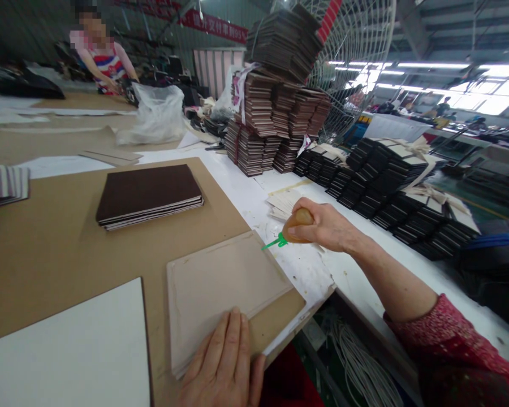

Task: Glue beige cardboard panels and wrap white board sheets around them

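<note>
My right hand is wrapped round an amber glue bottle with a thin green nozzle. The nozzle's tip points left, at the right edge of a beige panel on the brown board. A faint wet-looking line runs along the panel's borders. My left hand lies flat on the panel's near edge, fingers stretched out. Left of it sits a large pale sheet with a dark edge. Farther back is a short stack of dark brown panels.
Tall stacks of brown pieces and bundles of black pieces stand on the white tabletop. A wire fan guard rises behind. Across the table are a clear plastic bag and another person. Cables hang below the table edge.
</note>
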The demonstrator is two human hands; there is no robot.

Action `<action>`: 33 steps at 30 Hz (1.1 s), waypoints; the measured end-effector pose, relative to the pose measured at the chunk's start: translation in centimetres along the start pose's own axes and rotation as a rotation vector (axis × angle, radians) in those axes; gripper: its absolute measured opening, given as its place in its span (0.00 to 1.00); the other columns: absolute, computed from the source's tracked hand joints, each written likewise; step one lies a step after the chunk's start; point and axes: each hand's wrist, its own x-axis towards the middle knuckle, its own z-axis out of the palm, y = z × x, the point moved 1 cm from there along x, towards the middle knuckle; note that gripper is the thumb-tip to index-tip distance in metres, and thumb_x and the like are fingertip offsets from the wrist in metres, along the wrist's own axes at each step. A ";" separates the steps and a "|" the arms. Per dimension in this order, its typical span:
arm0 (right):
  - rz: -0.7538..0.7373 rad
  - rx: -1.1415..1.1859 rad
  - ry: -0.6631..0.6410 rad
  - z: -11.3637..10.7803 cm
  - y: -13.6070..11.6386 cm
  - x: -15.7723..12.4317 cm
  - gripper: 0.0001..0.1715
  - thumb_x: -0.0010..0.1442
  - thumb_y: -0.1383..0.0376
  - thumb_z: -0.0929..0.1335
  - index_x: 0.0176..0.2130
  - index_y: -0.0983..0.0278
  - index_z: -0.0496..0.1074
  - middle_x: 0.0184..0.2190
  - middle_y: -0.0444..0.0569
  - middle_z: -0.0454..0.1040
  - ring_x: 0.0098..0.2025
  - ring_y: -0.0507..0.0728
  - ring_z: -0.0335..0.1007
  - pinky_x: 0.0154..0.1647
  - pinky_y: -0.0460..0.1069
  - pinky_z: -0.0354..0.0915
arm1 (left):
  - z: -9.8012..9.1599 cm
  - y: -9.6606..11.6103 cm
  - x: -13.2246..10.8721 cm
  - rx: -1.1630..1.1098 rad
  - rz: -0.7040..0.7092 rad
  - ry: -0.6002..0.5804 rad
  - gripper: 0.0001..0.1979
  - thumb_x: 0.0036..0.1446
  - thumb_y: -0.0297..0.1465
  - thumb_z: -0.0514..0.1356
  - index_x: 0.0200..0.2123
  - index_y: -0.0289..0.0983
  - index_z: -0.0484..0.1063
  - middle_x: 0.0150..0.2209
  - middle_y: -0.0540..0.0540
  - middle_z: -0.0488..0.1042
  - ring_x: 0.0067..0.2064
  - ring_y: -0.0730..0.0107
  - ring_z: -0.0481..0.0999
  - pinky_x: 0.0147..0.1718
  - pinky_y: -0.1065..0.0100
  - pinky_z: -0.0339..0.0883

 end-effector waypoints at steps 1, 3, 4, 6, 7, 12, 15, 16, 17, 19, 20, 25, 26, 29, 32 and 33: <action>0.002 0.007 -0.015 -0.2 0.1 -0.3 0.17 0.52 0.53 0.71 0.37 0.60 0.69 0.26 0.44 0.74 0.26 0.54 0.66 0.24 0.47 0.54 | 0.0 0.0 0.0 -0.001 -0.001 -0.002 0.24 0.56 0.41 0.59 0.50 0.30 0.73 0.51 0.37 0.75 0.48 0.60 0.76 0.43 0.63 0.66; 0.007 0.017 -0.044 -0.5 0.2 -1.0 0.17 0.52 0.53 0.71 0.38 0.60 0.69 0.26 0.44 0.74 0.26 0.54 0.65 0.23 0.47 0.54 | 0.0 0.0 -0.1 -0.004 0.002 0.006 0.24 0.55 0.41 0.59 0.50 0.30 0.73 0.51 0.37 0.75 0.48 0.60 0.76 0.43 0.63 0.66; 0.008 0.019 -0.058 -0.7 0.3 -1.4 0.17 0.52 0.54 0.71 0.38 0.60 0.69 0.26 0.43 0.74 0.26 0.54 0.65 0.23 0.47 0.54 | 0.1 0.0 -0.1 -0.006 0.004 0.009 0.25 0.55 0.41 0.59 0.50 0.29 0.73 0.51 0.37 0.75 0.48 0.60 0.76 0.43 0.63 0.66; 0.007 0.019 -0.092 -1.1 0.3 -2.2 0.17 0.52 0.54 0.71 0.38 0.60 0.69 0.26 0.43 0.74 0.26 0.54 0.65 0.23 0.47 0.54 | 0.1 0.0 -0.2 -0.005 0.006 0.011 0.25 0.55 0.41 0.60 0.50 0.29 0.73 0.51 0.37 0.75 0.48 0.60 0.76 0.43 0.63 0.65; 0.008 0.018 -0.111 -1.2 0.2 -2.6 0.17 0.52 0.54 0.71 0.38 0.60 0.69 0.26 0.43 0.73 0.26 0.54 0.65 0.23 0.47 0.54 | 0.2 0.0 -0.1 -0.005 0.004 0.009 0.25 0.55 0.41 0.60 0.50 0.30 0.73 0.51 0.37 0.75 0.47 0.60 0.76 0.43 0.63 0.65; 0.026 0.002 -0.183 -2.0 -0.5 -4.0 0.16 0.52 0.55 0.71 0.38 0.60 0.69 0.24 0.42 0.72 0.25 0.53 0.64 0.24 0.47 0.53 | -0.1 0.0 0.1 -0.008 -0.018 0.013 0.24 0.56 0.41 0.59 0.49 0.29 0.73 0.51 0.37 0.75 0.48 0.60 0.76 0.43 0.63 0.65; 0.035 -0.017 -0.220 -2.4 -0.9 -4.5 0.14 0.53 0.56 0.71 0.37 0.60 0.69 0.23 0.41 0.71 0.24 0.53 0.63 0.23 0.46 0.54 | -0.3 0.0 0.2 -0.012 -0.008 0.008 0.24 0.56 0.41 0.59 0.50 0.30 0.73 0.51 0.38 0.75 0.49 0.61 0.75 0.44 0.63 0.65; 0.036 -0.019 -0.225 -2.5 -0.9 -4.6 0.13 0.53 0.56 0.71 0.37 0.60 0.69 0.23 0.41 0.71 0.24 0.52 0.63 0.23 0.46 0.54 | -0.4 0.0 0.2 -0.014 -0.010 0.010 0.24 0.56 0.41 0.59 0.50 0.30 0.73 0.51 0.38 0.75 0.49 0.61 0.75 0.44 0.63 0.65; 0.038 -0.019 -0.225 -2.5 -1.0 -4.6 0.13 0.53 0.56 0.71 0.36 0.60 0.69 0.24 0.41 0.71 0.25 0.53 0.63 0.24 0.46 0.54 | -0.5 0.1 0.3 -0.014 -0.021 0.011 0.24 0.56 0.40 0.59 0.50 0.30 0.73 0.51 0.38 0.75 0.49 0.61 0.75 0.44 0.63 0.65; 0.044 -0.004 -0.206 -2.3 -1.0 -4.5 0.13 0.53 0.56 0.70 0.36 0.60 0.69 0.24 0.41 0.71 0.25 0.53 0.64 0.24 0.46 0.54 | -0.6 0.1 0.3 -0.015 -0.044 0.018 0.23 0.56 0.40 0.59 0.50 0.29 0.73 0.51 0.38 0.75 0.49 0.61 0.75 0.44 0.63 0.64; 0.048 0.008 -0.189 -2.2 -0.9 -4.3 0.13 0.53 0.56 0.70 0.36 0.60 0.69 0.24 0.41 0.71 0.25 0.53 0.64 0.24 0.46 0.54 | -0.6 0.1 0.3 -0.015 -0.044 0.017 0.24 0.56 0.40 0.58 0.50 0.29 0.73 0.51 0.38 0.75 0.49 0.61 0.75 0.45 0.63 0.64; 0.049 0.052 -0.102 -0.9 -0.3 -2.2 0.15 0.52 0.54 0.71 0.36 0.60 0.68 0.25 0.43 0.73 0.26 0.54 0.64 0.24 0.47 0.54 | -0.2 0.1 0.2 -0.007 -0.012 0.007 0.23 0.57 0.40 0.58 0.50 0.30 0.73 0.51 0.38 0.75 0.49 0.61 0.75 0.44 0.63 0.65; 0.046 0.057 -0.091 -0.7 -0.2 -1.6 0.15 0.52 0.54 0.71 0.36 0.60 0.68 0.25 0.43 0.73 0.26 0.54 0.65 0.24 0.47 0.54 | -0.1 0.1 0.2 -0.006 -0.018 0.009 0.23 0.57 0.40 0.58 0.50 0.30 0.73 0.51 0.38 0.75 0.49 0.61 0.75 0.44 0.63 0.65; 0.027 0.061 -0.051 -0.1 0.1 0.0 0.15 0.52 0.54 0.71 0.36 0.60 0.69 0.26 0.44 0.74 0.27 0.55 0.66 0.24 0.47 0.56 | -0.1 -0.1 0.1 0.001 -0.020 0.012 0.23 0.56 0.40 0.58 0.50 0.30 0.73 0.51 0.38 0.75 0.48 0.61 0.75 0.44 0.63 0.64; 0.007 0.040 -0.004 0.2 0.0 1.0 0.16 0.52 0.53 0.71 0.36 0.60 0.69 0.27 0.45 0.75 0.29 0.56 0.68 0.26 0.47 0.57 | -0.3 -0.1 0.1 0.004 -0.010 0.008 0.23 0.57 0.40 0.58 0.50 0.30 0.73 0.51 0.39 0.75 0.49 0.62 0.75 0.45 0.64 0.64; 0.001 0.031 0.004 0.2 -0.1 1.2 0.16 0.53 0.53 0.71 0.36 0.60 0.69 0.27 0.45 0.75 0.30 0.56 0.69 0.27 0.47 0.58 | -0.4 0.0 0.2 -0.003 -0.017 0.005 0.23 0.57 0.40 0.58 0.50 0.30 0.73 0.51 0.39 0.76 0.49 0.62 0.75 0.45 0.64 0.63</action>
